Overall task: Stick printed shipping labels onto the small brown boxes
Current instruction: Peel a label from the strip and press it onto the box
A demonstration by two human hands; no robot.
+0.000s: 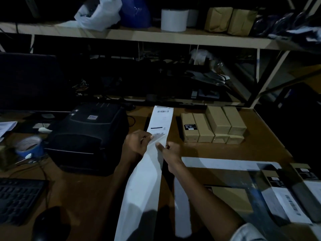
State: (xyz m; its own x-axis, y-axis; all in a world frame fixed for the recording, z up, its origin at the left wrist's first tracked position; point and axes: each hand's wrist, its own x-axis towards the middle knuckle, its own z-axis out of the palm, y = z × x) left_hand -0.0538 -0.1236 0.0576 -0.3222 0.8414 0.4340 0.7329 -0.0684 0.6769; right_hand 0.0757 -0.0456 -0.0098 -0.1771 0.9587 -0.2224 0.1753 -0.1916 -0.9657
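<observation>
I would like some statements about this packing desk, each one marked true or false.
1. Both hands, left hand and right hand, pinch the label strip. True.
2. The label printer stands right of the strip. False: it stands left of it.
3. The group of brown boxes lies on the desk. True.
4. The white roll sits on the desk. False: it sits on the upper shelf.
</observation>
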